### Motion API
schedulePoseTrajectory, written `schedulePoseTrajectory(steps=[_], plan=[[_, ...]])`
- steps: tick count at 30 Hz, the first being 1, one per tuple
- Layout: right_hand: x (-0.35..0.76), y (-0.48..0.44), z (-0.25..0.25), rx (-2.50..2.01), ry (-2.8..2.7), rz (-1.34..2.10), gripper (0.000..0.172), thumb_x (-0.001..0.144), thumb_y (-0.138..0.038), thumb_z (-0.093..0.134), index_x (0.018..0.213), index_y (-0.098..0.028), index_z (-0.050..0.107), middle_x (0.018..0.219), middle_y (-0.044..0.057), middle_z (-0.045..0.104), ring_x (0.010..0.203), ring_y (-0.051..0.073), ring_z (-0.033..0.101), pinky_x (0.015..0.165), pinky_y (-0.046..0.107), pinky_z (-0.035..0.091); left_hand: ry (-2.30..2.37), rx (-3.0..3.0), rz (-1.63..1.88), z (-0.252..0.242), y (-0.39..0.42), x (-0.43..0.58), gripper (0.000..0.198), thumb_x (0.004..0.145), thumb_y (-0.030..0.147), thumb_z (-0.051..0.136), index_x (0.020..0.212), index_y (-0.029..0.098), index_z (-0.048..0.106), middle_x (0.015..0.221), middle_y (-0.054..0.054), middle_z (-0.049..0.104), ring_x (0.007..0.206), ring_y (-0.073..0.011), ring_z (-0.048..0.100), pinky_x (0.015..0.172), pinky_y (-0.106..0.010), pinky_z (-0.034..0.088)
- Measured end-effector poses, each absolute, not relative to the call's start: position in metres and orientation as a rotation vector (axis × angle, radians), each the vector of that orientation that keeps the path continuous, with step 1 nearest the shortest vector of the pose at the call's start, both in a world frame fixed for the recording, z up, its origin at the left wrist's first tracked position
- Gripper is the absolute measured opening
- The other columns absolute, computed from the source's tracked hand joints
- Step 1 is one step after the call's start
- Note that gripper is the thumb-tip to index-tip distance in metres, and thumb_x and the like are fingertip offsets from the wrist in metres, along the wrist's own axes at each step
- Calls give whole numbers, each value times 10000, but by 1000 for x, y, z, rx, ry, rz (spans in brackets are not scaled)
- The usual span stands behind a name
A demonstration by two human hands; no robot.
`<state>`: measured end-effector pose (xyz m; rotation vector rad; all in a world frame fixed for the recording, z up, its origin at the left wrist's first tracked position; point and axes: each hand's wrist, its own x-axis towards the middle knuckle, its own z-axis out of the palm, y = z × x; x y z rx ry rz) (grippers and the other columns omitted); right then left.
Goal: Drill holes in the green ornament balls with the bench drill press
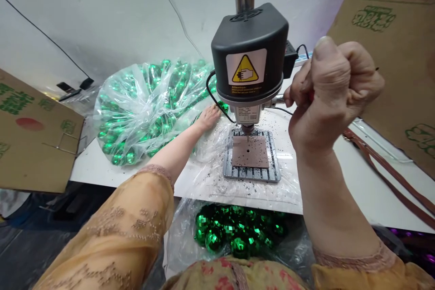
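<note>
My right hand point(326, 90) is closed in a fist around the feed handle of a small black bench drill press point(251, 54). A bit of red shows between its fingers; most of the handle is hidden. My left hand point(208, 118) stretches out to the left of the press, palm down, its fingers reaching to a shiny green mirrored ball point(223, 107) beside a large clear plastic bag point(136, 95) full of such balls. Below the drill chuck point(248, 128), a brown square board point(249, 156) with a dark hole lies on the slotted metal base point(228, 170).
More green balls point(238, 235) fill a plastic bag below the table's front edge. Cardboard boxes stand left point(37, 131) and right point(401, 54). Dark chips lie scattered around the base. A brown strap point(384, 170) rests on the white table point(356, 181) at right.
</note>
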<state>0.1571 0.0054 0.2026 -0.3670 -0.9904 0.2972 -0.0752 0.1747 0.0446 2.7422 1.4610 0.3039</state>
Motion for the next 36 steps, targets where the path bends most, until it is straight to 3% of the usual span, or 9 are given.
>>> schedulePoseTrajectory(steps=[6,11,13,16,20,25,31,36], plan=[[159,4,201,-375,-1009,299,435,939,-165,609,589,-210,356,507,-72,332,417,35,324,446,252,248,1540,2768,368,56,135,-85,388,801,129,691,1179,157,612,1262,-188,642,1298,-379,528,1120,-545,393],[157,6,200,-391,-996,245,480,922,-318,672,584,-234,342,494,-61,320,387,68,281,398,289,235,1231,2594,792,57,67,-95,341,886,360,726,1157,220,575,1130,-81,627,1041,-231,632,922,-373,526],[157,6,200,-413,-984,240,487,933,-338,658,589,-235,329,490,-63,325,386,64,280,398,277,241,1116,2558,782,51,44,-93,318,912,385,703,1170,228,607,1145,-91,613,1073,-233,628,908,-364,530],[156,6,199,-384,-979,264,480,932,-304,663,587,-227,338,489,-69,336,386,51,285,410,266,244,1052,2499,771,37,22,-89,367,944,352,654,1294,247,619,1258,-130,574,1224,-279,582,1019,-433,503],[158,7,198,-326,-991,287,494,890,-350,716,578,-232,353,471,-75,331,376,66,275,389,302,226,1083,2301,846,26,8,-83,578,940,299,635,1482,228,449,1333,-147,556,1239,-273,583,1067,-441,486],[160,8,196,-336,-991,299,491,871,-416,728,588,-248,364,467,-87,321,369,74,279,369,320,236,1118,2228,893,32,4,-68,580,856,407,778,1349,220,538,1210,-112,639,1059,-247,634,906,-378,531],[160,6,193,-480,-1046,217,504,943,-461,622,611,-252,307,477,-76,275,399,81,278,407,322,283,1092,2027,923,39,9,-47,594,853,452,771,1345,219,533,1197,-97,674,1013,-215,650,845,-333,521],[160,5,194,-434,-1023,263,542,891,-534,661,594,-245,312,485,-75,285,401,88,293,430,329,247,1069,1930,877,41,10,-37,493,885,497,728,1254,200,593,1155,-87,692,974,-200,644,834,-326,521]])
